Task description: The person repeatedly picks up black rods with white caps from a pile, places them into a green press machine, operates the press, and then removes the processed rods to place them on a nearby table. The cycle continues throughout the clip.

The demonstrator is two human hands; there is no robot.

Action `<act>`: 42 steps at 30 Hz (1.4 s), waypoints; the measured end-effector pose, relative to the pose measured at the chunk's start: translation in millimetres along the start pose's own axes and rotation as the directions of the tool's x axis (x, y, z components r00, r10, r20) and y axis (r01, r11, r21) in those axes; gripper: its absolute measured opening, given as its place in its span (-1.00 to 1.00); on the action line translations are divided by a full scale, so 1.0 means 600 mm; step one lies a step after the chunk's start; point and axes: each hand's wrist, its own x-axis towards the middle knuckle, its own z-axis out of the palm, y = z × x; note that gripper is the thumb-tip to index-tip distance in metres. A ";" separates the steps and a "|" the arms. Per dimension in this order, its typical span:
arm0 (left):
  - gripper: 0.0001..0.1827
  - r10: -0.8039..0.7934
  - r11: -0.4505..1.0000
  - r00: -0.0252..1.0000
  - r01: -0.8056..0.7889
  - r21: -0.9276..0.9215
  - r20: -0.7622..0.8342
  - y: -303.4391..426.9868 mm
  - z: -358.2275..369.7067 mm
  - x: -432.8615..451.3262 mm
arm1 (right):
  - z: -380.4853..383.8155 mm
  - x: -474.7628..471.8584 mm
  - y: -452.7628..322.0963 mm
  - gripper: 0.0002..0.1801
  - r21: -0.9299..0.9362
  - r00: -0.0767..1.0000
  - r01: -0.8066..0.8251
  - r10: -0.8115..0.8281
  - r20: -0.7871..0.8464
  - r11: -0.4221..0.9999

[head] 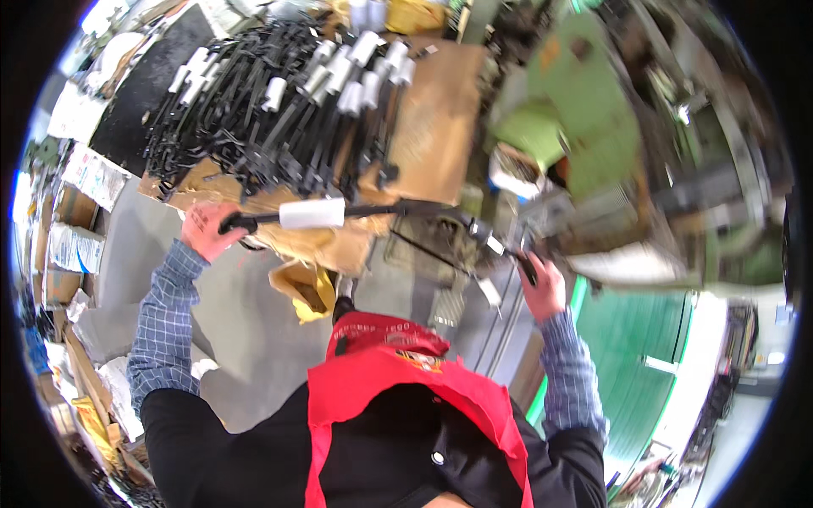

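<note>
My left hand [213, 228] grips the dark end of a long black rod-like part [375, 210] and holds it level in front of me. Around that part sits a white sleeve [312, 213], close to the left hand. My right hand [544, 286] is closed around a black handle-like end [527, 268] on the other side. Between the hands the dark shape bends and blurs, so I cannot tell if both ends belong to one piece. Below it slants a thin dark rod [432, 253] with a white piece [489, 292] near its lower end.
Many similar black parts [279, 127], some with white sleeves, lie heaped on a cardboard-covered table [438, 120] ahead. A green machine [571, 120] stands at the right. An open yellow bag [308, 289] is below the table edge. Boxes and sacks [75, 247] line the left.
</note>
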 end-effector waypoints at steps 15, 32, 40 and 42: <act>-0.50 0.169 0.985 0.909 -0.161 -0.052 0.381 0.402 0.051 0.087 | -0.105 -0.132 0.035 -0.48 -0.363 0.998 0.023 0.002 0.069 0.931; -0.43 0.476 0.872 0.843 -0.490 -0.008 0.250 0.619 0.160 0.320 | -0.066 -0.067 0.056 -0.52 0.022 0.986 -0.026 0.029 -0.166 0.999; -0.36 0.493 0.851 0.698 -0.511 -0.122 0.520 0.605 0.174 0.357 | -0.055 -0.047 0.052 -0.46 -0.038 0.995 -0.084 0.082 -0.048 0.996; -0.37 0.519 0.829 0.655 -0.541 -0.139 0.549 0.605 0.178 0.356 | -0.054 -0.050 0.046 -0.44 -0.052 0.991 -0.128 0.130 0.029 0.990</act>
